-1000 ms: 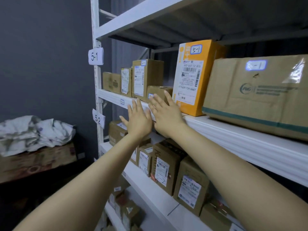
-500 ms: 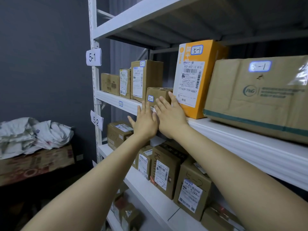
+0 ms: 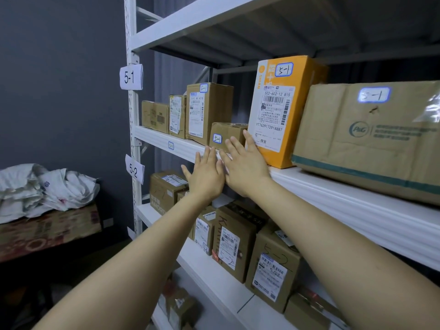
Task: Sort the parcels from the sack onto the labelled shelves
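Upper shelf [image 3: 166,142], tagged 5-1 on the post. Small brown box [image 3: 226,135] with a 5-1 sticker at its front edge, squeezed between a taller brown box [image 3: 209,110] and an upright orange box [image 3: 283,110]. Right hand [image 3: 245,169] open wide, fingers straight, laid over the small box's front and the orange box's lower corner; contact not certain. Left hand [image 3: 206,178] just beside it, fingers straight and spread, tips at the shelf's front edge, holding nothing. Large carton [image 3: 371,139] toward the right end. Lower shelf [image 3: 204,267], tagged 5-2, lined with boxes. Crumpled white sack [image 3: 47,186] well off to the left.
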